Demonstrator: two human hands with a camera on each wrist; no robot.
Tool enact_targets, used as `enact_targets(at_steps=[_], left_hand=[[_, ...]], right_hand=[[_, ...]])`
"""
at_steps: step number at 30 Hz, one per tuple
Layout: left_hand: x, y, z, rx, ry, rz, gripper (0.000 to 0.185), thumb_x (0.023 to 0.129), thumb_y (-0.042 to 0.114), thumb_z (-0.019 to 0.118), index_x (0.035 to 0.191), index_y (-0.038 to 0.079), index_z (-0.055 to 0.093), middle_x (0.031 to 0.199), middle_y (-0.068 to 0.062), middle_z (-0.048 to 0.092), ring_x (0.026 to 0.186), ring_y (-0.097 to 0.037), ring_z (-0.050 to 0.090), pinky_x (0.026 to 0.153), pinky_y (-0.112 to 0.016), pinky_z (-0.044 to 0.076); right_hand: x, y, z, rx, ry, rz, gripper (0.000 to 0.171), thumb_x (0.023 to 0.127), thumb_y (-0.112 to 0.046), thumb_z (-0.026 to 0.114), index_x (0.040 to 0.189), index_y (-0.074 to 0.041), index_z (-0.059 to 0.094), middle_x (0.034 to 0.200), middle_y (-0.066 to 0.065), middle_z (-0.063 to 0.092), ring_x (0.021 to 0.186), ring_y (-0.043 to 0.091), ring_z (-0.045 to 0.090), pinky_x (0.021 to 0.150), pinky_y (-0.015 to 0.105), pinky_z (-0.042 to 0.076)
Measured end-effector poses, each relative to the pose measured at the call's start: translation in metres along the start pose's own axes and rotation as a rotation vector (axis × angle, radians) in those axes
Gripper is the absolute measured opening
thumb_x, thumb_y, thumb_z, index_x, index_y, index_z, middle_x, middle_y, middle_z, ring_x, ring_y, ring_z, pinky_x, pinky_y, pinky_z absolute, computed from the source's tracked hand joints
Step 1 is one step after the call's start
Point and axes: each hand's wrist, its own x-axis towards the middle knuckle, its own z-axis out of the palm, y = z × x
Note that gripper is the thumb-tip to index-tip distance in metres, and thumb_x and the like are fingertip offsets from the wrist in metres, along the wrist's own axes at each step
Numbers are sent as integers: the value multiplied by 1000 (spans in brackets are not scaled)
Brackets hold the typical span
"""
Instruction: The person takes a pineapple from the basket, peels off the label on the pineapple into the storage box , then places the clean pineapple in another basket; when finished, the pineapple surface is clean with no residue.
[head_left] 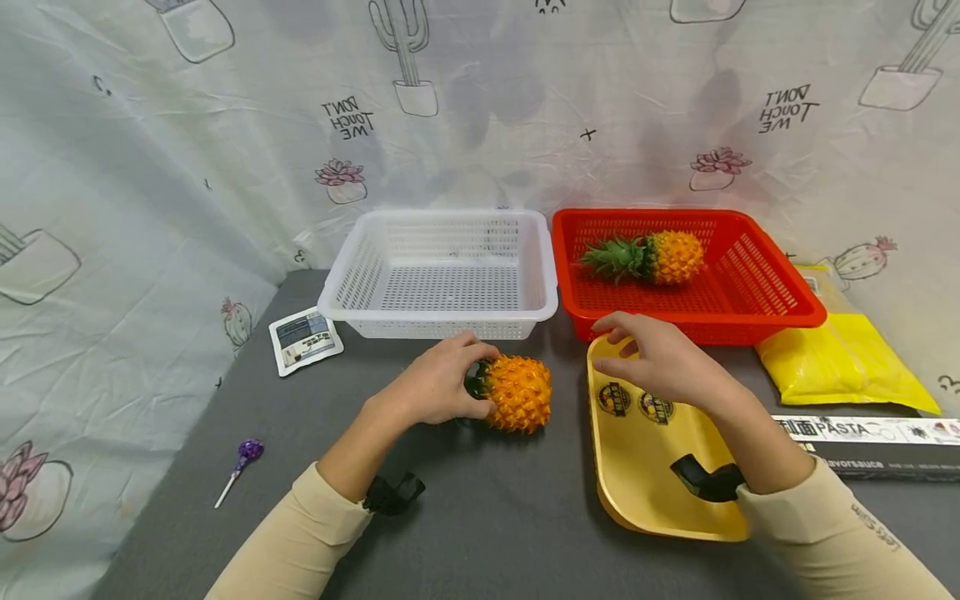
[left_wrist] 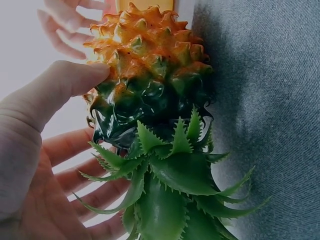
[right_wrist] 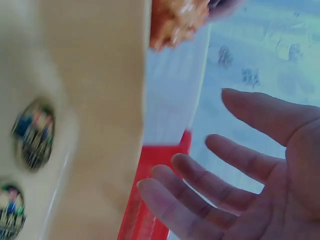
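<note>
On the grey table point(head_left: 487, 517), just in front of the white basket point(head_left: 442, 271), our left hand point(head_left: 435, 387) curls round the leafy end of a pineapple point(head_left: 516, 392) (lying on its side). Our right hand point(head_left: 656, 358) hovers, fingers spread, over the yellow tray point(head_left: 652, 475).

Your left hand point(head_left: 438, 387) had bare grey table point(head_left: 487, 500) toward you; white basket point(head_left: 442, 271) blocked beyond, yellow tray point(head_left: 652, 467) hemmed pineapple point(head_left: 517, 393) rightward.
</note>
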Motion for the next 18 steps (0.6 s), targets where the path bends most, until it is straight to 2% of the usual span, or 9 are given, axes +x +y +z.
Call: enact_targets(at_steps=[4,9,14,16,18], left_hand=[[-1,0,1,-3,11,-7,66,84,37,83,143,17,60,130,-3,58,112,-22,57,95,-43,50],[-2,0,3,-18,18,-12,65,84,37,83,142,17,60,129,-2,58,113,-22,57,96,-44,51],[-2,0,4,-26,18,-10,64,85,36,83,142,16,61,127,-2,58,112,-22,58,95,-43,51],[-2,0,3,-26,14,-9,64,85,35,83,142,15,61,127,-3,58,110,-22,58,94,-43,51],[-2,0,3,-21,12,-9,64,86,35,83,142,15,60,127,-3,58,110,-22,58,94,-43,51]], right_hand=[[7,-16,8,41,-7,-46,52,95,-32,74,140,-13,58,132,13,65,124,34,61,101,55,51],[16,-34,21,36,-44,-90,59,92,-32,77,143,-11,56,135,15,63,126,37,59,102,56,52],[23,-42,36,-12,-97,-142,63,90,-35,80,143,-9,58,126,13,63,110,29,61,93,46,55],[25,-45,42,-34,-122,-146,66,90,-36,80,145,-8,57,127,13,62,102,26,59,90,43,54],[27,-48,47,-48,-145,-153,69,90,-37,80,146,-6,56,131,15,62,102,25,60,90,43,55]])
